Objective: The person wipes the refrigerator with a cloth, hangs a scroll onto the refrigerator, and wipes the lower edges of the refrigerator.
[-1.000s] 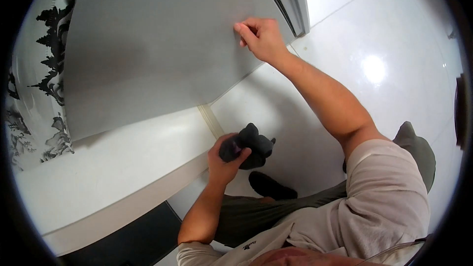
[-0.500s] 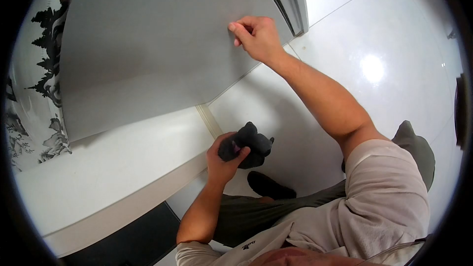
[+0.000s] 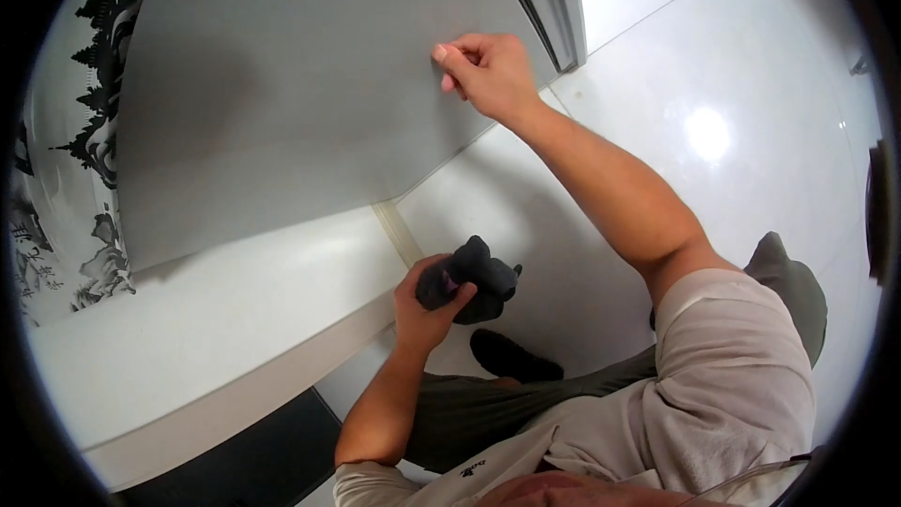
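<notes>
My left hand point(image 3: 424, 308) is wrapped round a bunched dark grey bundle point(image 3: 481, 274) that looks like cloth, thumb across its near side. A small purplish patch shows in its folds. Higher up, my right hand point(image 3: 495, 75) is closed in a pinch in front of a large smooth grey panel point(image 3: 282, 84). Its fingertips are close to that surface; whether they touch it, or hold something small, I cannot tell.
A white ledge point(image 3: 235, 300) runs below the panel, with a patterned black-and-white sheet point(image 3: 70, 178) at the left. Glossy white floor tiles point(image 3: 657, 66) lie to the right. A dark shoe point(image 3: 514, 357) is below the bundle.
The right hand's fingers have shifted very slightly by the panel. The left hand keeps its hold on the bundle, almost unmoved. The view has tilted a little at the left.
</notes>
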